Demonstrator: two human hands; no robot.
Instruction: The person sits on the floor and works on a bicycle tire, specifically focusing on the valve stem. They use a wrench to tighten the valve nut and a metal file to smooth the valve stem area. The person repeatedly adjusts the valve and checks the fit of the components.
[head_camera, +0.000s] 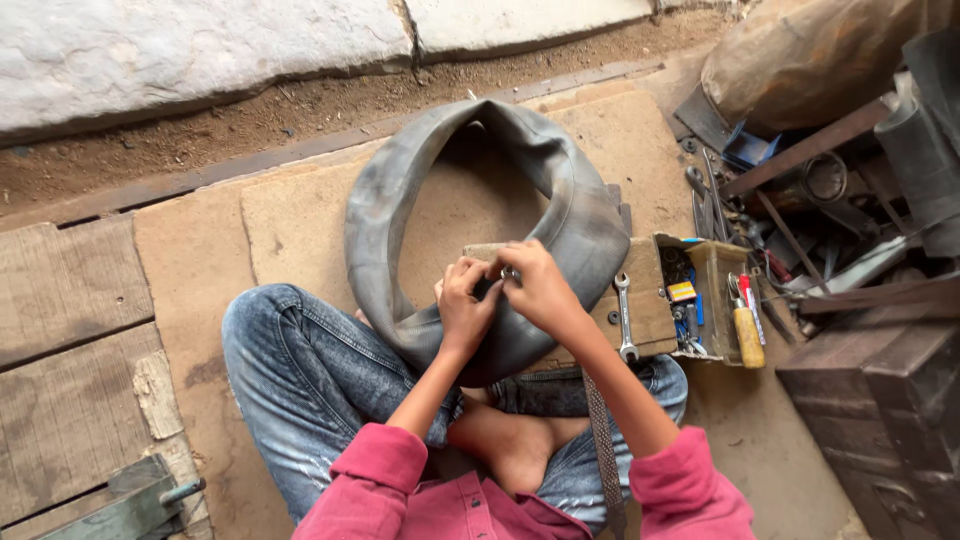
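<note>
Workshop floor, mat: 2 hands pinch the inner tube (570, 215) w/ fingers closed at its near edge, left hand (463, 305) just beside right hand (535, 285).

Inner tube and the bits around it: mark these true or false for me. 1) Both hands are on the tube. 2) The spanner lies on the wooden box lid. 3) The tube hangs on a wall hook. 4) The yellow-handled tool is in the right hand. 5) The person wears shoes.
1) True: left hand and right hand pinch the tube.
2) True: the spanner lies on the box lid.
3) False: it rests on the lap and floor.
4) False: the yellow-handled tool sits in the box.
5) False: the foot is bare.
</note>
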